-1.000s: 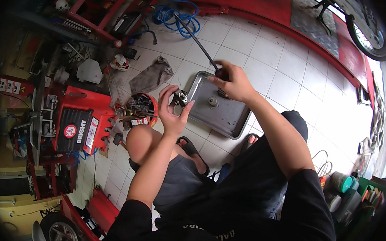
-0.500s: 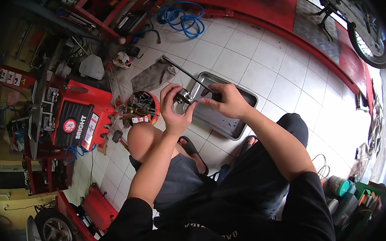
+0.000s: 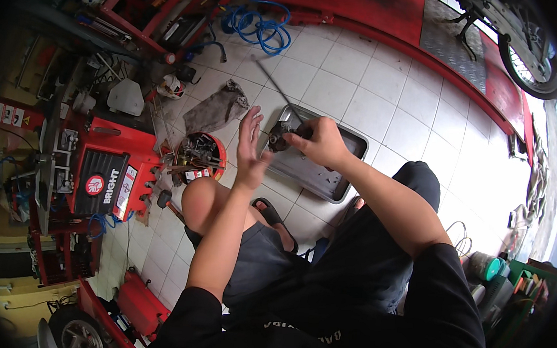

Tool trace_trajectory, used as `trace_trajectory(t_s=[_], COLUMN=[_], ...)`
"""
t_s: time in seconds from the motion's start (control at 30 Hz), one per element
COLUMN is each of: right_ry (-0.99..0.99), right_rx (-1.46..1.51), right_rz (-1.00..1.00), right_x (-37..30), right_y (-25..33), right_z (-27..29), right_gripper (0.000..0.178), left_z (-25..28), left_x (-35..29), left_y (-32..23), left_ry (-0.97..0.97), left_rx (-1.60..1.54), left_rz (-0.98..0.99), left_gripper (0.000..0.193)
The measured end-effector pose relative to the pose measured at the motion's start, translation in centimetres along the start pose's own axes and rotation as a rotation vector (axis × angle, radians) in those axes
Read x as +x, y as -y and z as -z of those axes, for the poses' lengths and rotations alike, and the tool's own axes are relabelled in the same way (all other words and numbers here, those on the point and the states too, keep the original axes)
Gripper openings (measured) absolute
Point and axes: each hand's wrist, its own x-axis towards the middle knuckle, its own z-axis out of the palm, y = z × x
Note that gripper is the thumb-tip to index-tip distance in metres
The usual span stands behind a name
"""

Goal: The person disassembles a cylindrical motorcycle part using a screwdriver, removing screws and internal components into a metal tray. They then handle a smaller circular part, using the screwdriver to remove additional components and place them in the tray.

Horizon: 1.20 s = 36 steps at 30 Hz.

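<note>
My left hand [image 3: 251,151] is open, its fingers stretched upward, slightly smeared by motion and apart from the part beside it. My right hand [image 3: 325,144] is closed over a small dark metal part [image 3: 279,137], which sticks out at its fingertips. A long thin dark rod [image 3: 274,82], blurred, slants up and left from the same hand; its grip end is hidden by my fingers. Below both hands a grey metal tray [image 3: 304,176] lies on the floor, with small dark bits in it.
Left of the tray are a grey rag [image 3: 217,107] and a red tub [image 3: 220,148] of metal parts. Near my knee lies a hammer [image 3: 165,199]. A red machine [image 3: 105,173] stands farther left; a blue hose [image 3: 260,28] coils near a red platform [image 3: 383,12].
My left hand has let go of the metal part and opened. The part is now at my right fingertips, and the rod's far end has swung up and to the right.
</note>
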Motion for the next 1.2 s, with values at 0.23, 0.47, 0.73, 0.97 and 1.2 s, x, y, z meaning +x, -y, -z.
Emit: trace_trajectory(t_s=[0.23, 0.47, 0.73, 0.97, 1.2], right_ry=[-0.016, -0.036, -0.131, -0.114, 0.006], right_rx=[0.533, 0.643, 0.699, 0.747, 0.646], right_rz=[-0.151, -0.150, -0.204, -0.171, -0.146], right_x=[1.6, 0.9, 1.2, 1.5, 0.1], right_y=[-1.2, -1.4, -1.7, -2.1, 0.6], right_z=[4.0, 4.0, 3.4, 3.7, 3.3], right_gripper=[0.029, 0.030, 0.030, 0.033, 0.027], left_z=[3.0, 3.7, 3.7, 3.7, 3.1], left_x=[1.2, 0.7, 0.3, 0.5, 0.6], left_y=[-3.1, -2.9, -3.4, -2.4, -2.9], left_ry=[0.101, 0.083, 0.103, 0.120, 0.077], left_rx=[-1.023, -1.060, -1.121, -1.111, -1.042], left_rz=[0.281, 0.298, 0.272, 0.271, 0.304], left_gripper=[0.124, 0.122, 0.118, 0.116, 0.111])
